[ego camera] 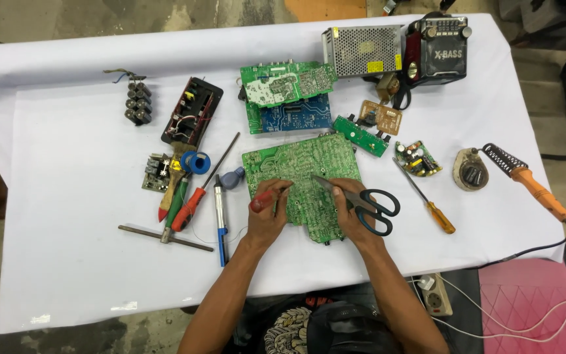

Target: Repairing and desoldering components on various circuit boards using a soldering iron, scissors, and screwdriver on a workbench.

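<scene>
A large green circuit board [302,164] lies in the middle of the white table [73,262]. My left hand [266,216] rests on the board's near left corner and grips a red-handled tool [264,198] whose tip points right across the board. My right hand [352,213] holds black-handled scissors [361,200]; the blades point left over the board and the handle loops stick out to the right.
More green and blue boards [288,98], a metal mesh box [361,49] and a black radio [440,49] sit at the back. Screwdrivers, a brush and a solder sucker [219,210] lie left. An orange screwdriver [427,196] and a soldering iron in its stand [525,177] lie right.
</scene>
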